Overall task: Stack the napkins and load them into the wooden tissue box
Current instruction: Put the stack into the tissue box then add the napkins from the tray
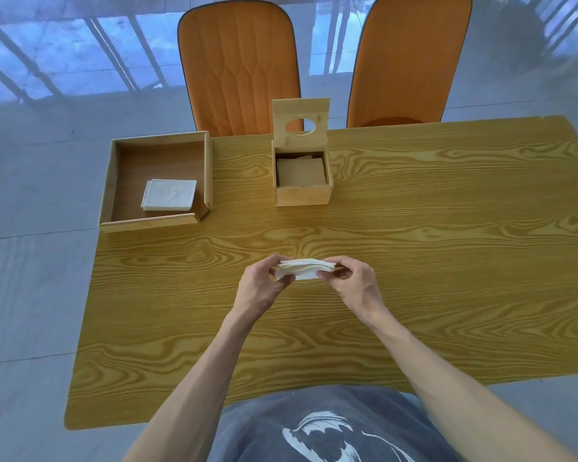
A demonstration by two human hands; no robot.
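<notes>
A thin stack of white napkins (303,269) is held just above the middle of the wooden table (447,248). My left hand (260,284) pinches its left end and my right hand (354,282) pinches its right end. The wooden tissue box (301,195) stands farther back at the centre, its lid (300,121) with an oval hole raised upright. Inside the box lies something flat that looks tan in the shade. A second pile of white napkins (169,194) lies in the wooden tray (107,181) at the back left.
Two orange chairs (237,61) (411,58) stand behind the table's far edge. The tray overhangs the table's left side. A glossy tiled floor surrounds the table. My grey shirt shows at the bottom edge.
</notes>
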